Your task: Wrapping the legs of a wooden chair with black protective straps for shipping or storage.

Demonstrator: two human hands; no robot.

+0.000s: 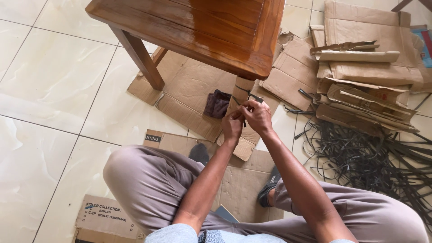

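Cardboard-wrapped table leg (pixel 240 96) stands directly ahead of the person, its long axis upright, running from the wooden table (pixel 211 31) down to the floor. Both hands meet on its near face. The left hand (pixel 232 126) is closed, fingertips pinching at the cardboard sleeve and what seems to be a dark strap (pixel 249 93) crossing it. The right hand (pixel 257 116) lies touching the left, slightly farther and to the right, fingers curled onto the same spot; whether it grips the strap or only presses it cannot be told. Of the two, the right hand sits nearer the strap's crossing.

Just left of the leg, a dark cloth (pixel 217 103) rests on flattened cardboard sheets (pixel 189 90) spread over the pale tiled floor (pixel 49 85). The person sits with knees apart, grey trousers (pixel 148 180) flanking the work, a dark sandal (pixel 267 189) showing beneath the right forearm. To the right, a loose tangle of black straps (pixel 360 153) covers the floor, and beyond it, farther right, lies a stack of folded cartons (pixel 369 67). A printed carton flap (pixel 105 218) lies near left.
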